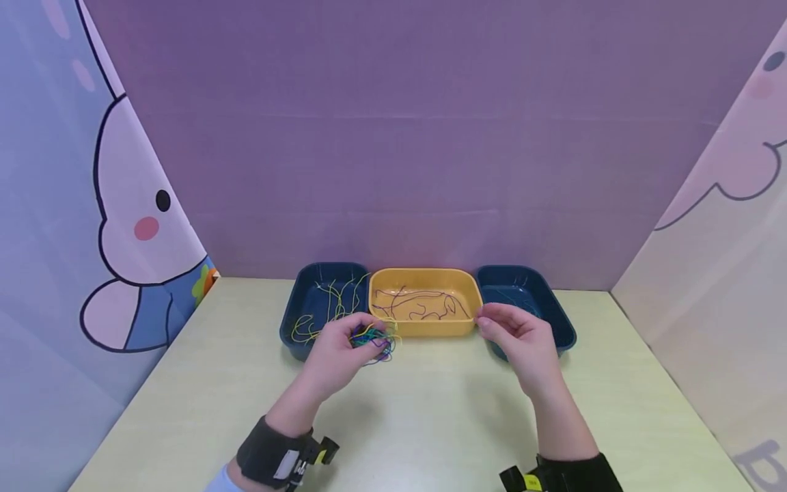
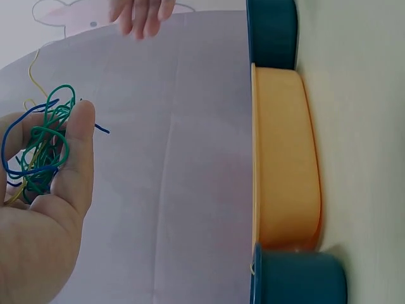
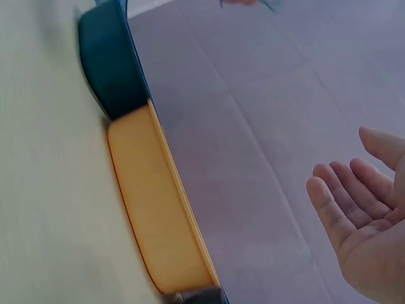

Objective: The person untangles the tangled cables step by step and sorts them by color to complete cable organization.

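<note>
My left hand (image 1: 337,355) holds a tangled bundle of thin cords (image 1: 369,336) between thumb and fingers, in front of the left dark blue tray and the yellow one. Green, blue and yellow strands show in the left wrist view, where loops of the bundle (image 2: 44,142) spill past the thumb; the head view adds purple. Raised by the front corner of the right blue tray, my right hand (image 1: 522,342) has nothing in its grasp. Its fingers are loosely bent and the thumb stands apart in the right wrist view.
Yellow cords (image 1: 335,301) lie in the left blue tray (image 1: 289,326). Dark purple cords (image 1: 424,295) are in the middle yellow tray (image 1: 424,329). Faint thin strands show inside the right blue tray (image 1: 561,328). A purple cloth wall (image 1: 424,150) rises behind the table (image 1: 424,424).
</note>
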A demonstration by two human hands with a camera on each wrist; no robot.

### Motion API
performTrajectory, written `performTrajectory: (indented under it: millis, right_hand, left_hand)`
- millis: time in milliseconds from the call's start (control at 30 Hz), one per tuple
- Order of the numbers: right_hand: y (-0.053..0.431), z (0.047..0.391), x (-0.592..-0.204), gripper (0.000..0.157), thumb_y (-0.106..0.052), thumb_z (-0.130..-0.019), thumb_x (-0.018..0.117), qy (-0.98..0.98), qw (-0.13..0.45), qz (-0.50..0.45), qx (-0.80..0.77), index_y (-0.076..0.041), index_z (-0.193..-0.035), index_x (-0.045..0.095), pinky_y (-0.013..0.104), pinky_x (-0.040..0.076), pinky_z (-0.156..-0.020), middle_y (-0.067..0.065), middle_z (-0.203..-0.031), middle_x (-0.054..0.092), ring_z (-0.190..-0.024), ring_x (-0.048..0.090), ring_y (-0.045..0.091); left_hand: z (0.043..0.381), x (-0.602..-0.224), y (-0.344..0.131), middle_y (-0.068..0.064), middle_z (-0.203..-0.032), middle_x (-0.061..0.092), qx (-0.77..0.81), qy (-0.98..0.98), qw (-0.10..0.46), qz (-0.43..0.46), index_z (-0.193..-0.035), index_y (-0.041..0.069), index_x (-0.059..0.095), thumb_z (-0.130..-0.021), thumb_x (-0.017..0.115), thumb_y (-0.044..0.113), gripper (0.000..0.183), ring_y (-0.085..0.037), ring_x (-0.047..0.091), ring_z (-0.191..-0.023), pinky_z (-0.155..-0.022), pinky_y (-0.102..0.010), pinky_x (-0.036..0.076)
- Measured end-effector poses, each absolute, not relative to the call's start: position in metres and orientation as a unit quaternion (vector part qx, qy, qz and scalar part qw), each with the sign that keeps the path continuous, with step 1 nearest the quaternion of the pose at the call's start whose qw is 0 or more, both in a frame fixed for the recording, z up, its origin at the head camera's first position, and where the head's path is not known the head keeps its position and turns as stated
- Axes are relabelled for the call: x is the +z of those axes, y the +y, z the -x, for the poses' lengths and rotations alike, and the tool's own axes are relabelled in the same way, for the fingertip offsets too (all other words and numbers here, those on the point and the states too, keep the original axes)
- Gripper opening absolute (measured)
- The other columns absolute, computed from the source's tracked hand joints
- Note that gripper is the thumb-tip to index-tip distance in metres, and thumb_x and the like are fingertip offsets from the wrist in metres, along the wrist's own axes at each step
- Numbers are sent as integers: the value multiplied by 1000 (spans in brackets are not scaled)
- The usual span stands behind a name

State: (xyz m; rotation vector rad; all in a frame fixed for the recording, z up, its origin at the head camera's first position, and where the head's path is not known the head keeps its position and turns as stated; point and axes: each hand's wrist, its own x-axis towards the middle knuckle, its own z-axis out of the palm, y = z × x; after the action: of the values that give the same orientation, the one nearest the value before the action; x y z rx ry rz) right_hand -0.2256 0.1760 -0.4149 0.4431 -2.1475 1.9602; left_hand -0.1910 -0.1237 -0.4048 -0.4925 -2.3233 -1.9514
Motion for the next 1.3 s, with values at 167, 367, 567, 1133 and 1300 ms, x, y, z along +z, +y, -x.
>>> performTrajectory:
  millis: [167,367,567,1133,1300]
  right_hand:
    - [154,218,-415,32,-23,-88,71,-736,59,-179,650,-3,-113,66,29,53,-82,12,-107,67,-97,62,28]
    - [134,209,-417,26,-16,-89,70,-733,20,-205,648,-4,-111,67,30,54,-80,10,-102,68,-93,63,29]
    - [118,205,-420,20,-4,-88,68,-730,-1,-230,644,-3,-108,68,31,56,-78,12,-100,69,-90,64,29]
    - [111,198,-417,8,-9,-89,68,-759,14,-237,606,-9,-95,73,34,58,-70,5,-87,71,-75,65,23]
    - [110,187,-395,7,-5,-90,66,-769,20,-231,595,-2,-94,71,32,57,-72,11,-85,70,-77,65,25]
  left_hand:
    - [178,-390,-113,-15,-102,65,-624,-762,21,174,-104,-3,64,-87,63,-7,18,-23,65,-82,-69,-31,57]
    - [175,-392,-107,-14,-101,66,-616,-766,4,185,-106,-2,64,-88,62,-5,18,-22,66,-81,-69,-31,57]
    - [186,-414,-107,-8,-98,67,-621,-761,-11,186,-106,7,66,-89,65,2,17,-18,66,-79,-69,-31,57]
    - [187,-417,-101,-2,-96,68,-604,-771,-13,204,-104,11,67,-89,67,9,16,-16,66,-79,-67,-32,58]
    - [187,-416,-103,-3,-98,67,-601,-774,-9,197,-105,12,67,-87,66,7,18,-16,65,-77,-66,-32,58]
